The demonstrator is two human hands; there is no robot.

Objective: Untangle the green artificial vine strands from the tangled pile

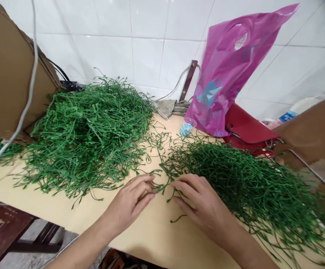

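Observation:
Two heaps of thin green plastic stems lie on a pale wooden table [154, 231]. The big left heap [92, 130] sits toward the wall. The right heap [249, 179] spreads to the table's right edge. My left hand [131, 200] and my right hand [200, 203] meet near the front middle of the table. Both pinch one green stem [162, 186] at the near edge of the right heap, with fingers pressed together on it. A loose stem piece [178, 218] lies just below my right hand.
A magenta plastic bag [229, 74] leans on the white tiled wall, above a red purse [246, 129]. A small clear cup [186, 127] stands by the bag. Brown cardboard [8, 71] stands at the left, more at the right [316, 130]. A white cable [25, 104] hangs at left.

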